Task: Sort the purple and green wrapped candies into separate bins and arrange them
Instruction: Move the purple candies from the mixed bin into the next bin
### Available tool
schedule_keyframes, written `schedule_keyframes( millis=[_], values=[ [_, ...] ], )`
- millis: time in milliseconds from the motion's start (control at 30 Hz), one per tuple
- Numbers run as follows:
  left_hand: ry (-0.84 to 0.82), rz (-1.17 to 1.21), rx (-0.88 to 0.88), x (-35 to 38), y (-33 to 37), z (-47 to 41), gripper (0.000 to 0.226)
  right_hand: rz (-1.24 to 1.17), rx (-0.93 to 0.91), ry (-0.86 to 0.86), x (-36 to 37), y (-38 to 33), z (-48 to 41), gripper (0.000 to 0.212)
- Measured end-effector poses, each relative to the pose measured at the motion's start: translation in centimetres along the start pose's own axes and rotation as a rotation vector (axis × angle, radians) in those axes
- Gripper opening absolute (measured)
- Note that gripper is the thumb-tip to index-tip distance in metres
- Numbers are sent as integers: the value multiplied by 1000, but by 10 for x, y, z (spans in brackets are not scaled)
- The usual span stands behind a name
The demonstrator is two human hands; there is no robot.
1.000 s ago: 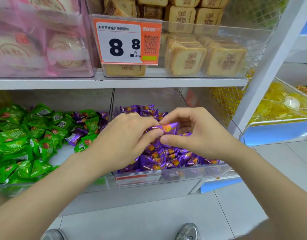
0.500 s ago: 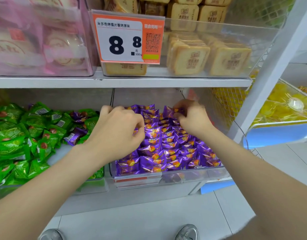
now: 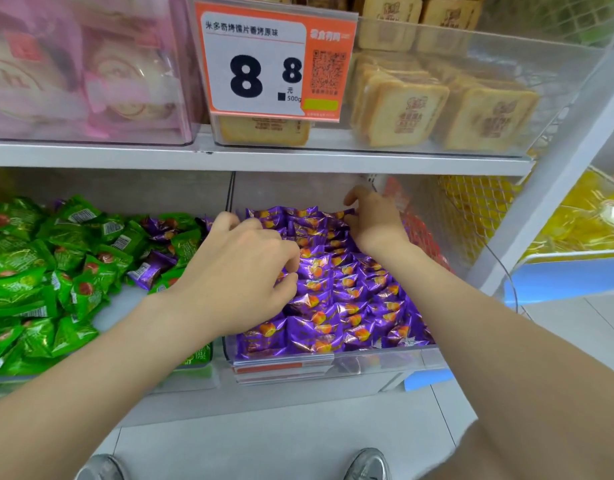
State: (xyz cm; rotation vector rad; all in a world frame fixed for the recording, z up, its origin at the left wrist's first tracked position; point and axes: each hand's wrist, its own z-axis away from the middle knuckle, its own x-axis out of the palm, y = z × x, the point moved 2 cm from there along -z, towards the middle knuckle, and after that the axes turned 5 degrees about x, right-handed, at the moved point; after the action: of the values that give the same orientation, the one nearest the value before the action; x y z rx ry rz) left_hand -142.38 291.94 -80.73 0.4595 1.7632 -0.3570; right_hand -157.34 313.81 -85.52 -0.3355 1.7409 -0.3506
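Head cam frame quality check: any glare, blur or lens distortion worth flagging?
Head view: lighting is even, with no hard shadows. There are specular glints on the foil of the purple candies. The price tag is sharp, while the pink packages look hazy behind their clear bin wall. Wide-angle distortion makes the white shelf post at right lean, and the shoes at the bottom edge are soft.

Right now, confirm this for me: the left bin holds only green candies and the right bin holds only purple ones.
Wrong on the left bin: the head view shows several purple candies mixed in among the green candies near its right side. The right bin does hold only purple ones.
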Motion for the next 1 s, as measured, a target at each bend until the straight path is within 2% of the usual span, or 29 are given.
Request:
schedule_keyframes(
  millis=[67,200,300,467,567,633,700,767,867,933,1000],
  values=[
    [-1,6,-1,-1,1,0,26,29,29,52,-2,1,1,15],
    [57,93,-17,-3,0,2,26,60,15,17,-4,-1,9,7],
    [116,184,-48,-2,-3,6,22,48,-5,49,-12,-6,20,15],
    [258,346,-66,2,-8,19,11,-118,-2,-26,-35,-36,60,32],
    [392,387,-173,-9,-8,37,5,-221,-64,-93,-53,-71,94,29],
    [437,401,-284,-23,-17,49,11,-322,-160,-119,-63,-102,124,28],
    [361,361,-405,-28,-45,55,24,-366,-290,-146,-65,-130,152,24],
    [144,256,-509,-27,-85,61,32,-362,-435,-160,-61,-151,167,21],
    [-151,158,-604,-17,-134,72,12,-241,-666,-174,-47,-172,172,22],
    [-231,87,-525,-8,-152,69,27,-157,-749,-192,-37,-181,169,27],
    [-216,100,-394,3,-162,58,42,-40,-786,-202,-26,-189,167,30]
  ],
)
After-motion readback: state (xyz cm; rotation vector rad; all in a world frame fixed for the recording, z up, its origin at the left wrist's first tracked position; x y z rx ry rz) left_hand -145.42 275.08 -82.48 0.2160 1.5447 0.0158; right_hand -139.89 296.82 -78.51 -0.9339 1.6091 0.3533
